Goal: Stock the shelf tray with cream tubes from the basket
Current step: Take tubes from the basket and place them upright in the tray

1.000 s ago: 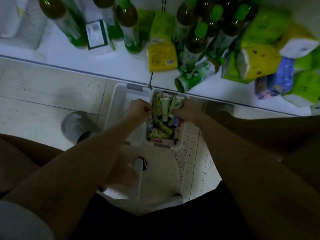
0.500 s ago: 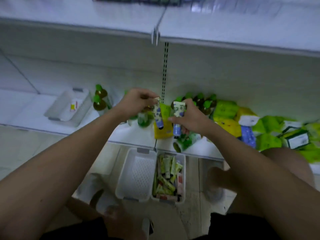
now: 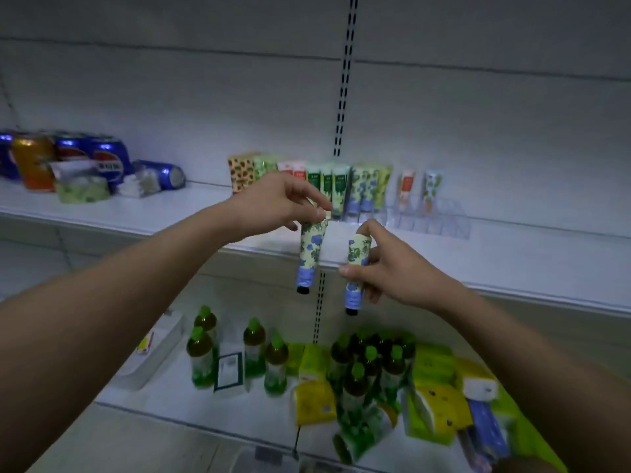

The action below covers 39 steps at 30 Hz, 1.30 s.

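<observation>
Cream tubes hang upright, caps down: left hand (image 3: 273,206) pinches one tube (image 3: 310,254) by crimp, right hand (image 3: 392,268) grips other tube (image 3: 355,271) mid-body.

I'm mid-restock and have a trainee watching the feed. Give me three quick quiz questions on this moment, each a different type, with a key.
1. True or false: each hand holds one cream tube, cap end down.
2. Multiple choice: the tubes already standing in the clear tray are on which shelf? A) the lower shelf with the green-capped bottles B) the upper shelf C) the floor
3. Fill in: the drink cans stand at the ___ end of the upper shelf.

Key
1. True: the left hand pinches the left tube by its top, the right hand grips the right tube.
2. B
3. left
</observation>
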Motion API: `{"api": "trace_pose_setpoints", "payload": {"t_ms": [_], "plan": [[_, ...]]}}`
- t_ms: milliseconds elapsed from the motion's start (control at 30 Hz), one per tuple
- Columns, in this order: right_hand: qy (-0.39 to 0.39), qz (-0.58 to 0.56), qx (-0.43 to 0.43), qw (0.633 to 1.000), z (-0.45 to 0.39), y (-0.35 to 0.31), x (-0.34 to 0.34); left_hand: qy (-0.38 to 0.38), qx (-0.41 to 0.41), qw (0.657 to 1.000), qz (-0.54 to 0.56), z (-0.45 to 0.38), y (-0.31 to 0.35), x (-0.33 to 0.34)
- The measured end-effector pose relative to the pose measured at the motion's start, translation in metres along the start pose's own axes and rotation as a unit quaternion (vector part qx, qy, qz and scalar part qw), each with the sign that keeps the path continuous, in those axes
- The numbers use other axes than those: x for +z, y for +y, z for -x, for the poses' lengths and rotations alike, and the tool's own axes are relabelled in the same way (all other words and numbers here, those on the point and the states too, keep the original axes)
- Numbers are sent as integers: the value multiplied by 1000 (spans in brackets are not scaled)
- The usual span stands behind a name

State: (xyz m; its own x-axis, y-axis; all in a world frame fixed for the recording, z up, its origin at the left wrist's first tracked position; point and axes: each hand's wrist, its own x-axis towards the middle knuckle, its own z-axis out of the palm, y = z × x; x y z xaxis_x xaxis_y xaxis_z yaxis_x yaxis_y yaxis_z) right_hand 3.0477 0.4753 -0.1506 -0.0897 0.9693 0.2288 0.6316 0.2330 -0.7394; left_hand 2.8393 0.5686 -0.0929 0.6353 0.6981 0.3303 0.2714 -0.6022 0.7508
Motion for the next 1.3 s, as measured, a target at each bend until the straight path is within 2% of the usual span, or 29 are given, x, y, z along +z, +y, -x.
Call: {"api": "trace_pose_setpoints", "payload": {"t_ms": [200,433,567,700,867,1033,1300], "plan": [[19,84,-13,996,-24,-30,-38,27,15,999,-22,-38,20,-12],[30,128,14,991,-64,-27,-72,59,15,998,-15,-80,12,-12],[77,199,20,977,-95,-18,-96,84,20,996,2,-103,6,-10],[142,211,5,967,-128,-5,-114,111,29,993,11,-122,-1,-6],[168,240,8,956,-169,16,-119,134,50,989,33,-139,-12,4],[163,290,-1,943,-194,28,-113,139,63,986,63,-151,-14,6],[168,270,7,948,-210,33,-106,130,60,989,45,-157,-23,16]]}}
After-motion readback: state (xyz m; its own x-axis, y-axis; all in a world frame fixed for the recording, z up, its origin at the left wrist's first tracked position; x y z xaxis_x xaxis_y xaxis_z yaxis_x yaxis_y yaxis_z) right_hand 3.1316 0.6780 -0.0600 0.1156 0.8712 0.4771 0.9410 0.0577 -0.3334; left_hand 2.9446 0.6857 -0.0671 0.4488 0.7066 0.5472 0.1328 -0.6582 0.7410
